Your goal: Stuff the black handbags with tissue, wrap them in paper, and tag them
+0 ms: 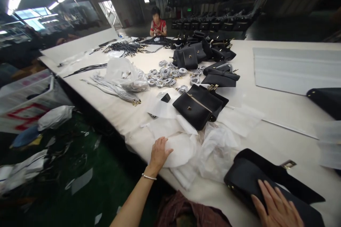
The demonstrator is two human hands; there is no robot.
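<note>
Our right hand (279,205) lay on the nearest bag (252,172), probably supple, best held around its body; our left hand (159,153) touched paper (182,149), both relaxed grips empty.

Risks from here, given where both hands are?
The left hand rests on loose white sheets near the table's edge; a sweep might push some off.
The right hand lies on a black bag; its metal clasp could scratch the dark surface if dragged across.
</note>
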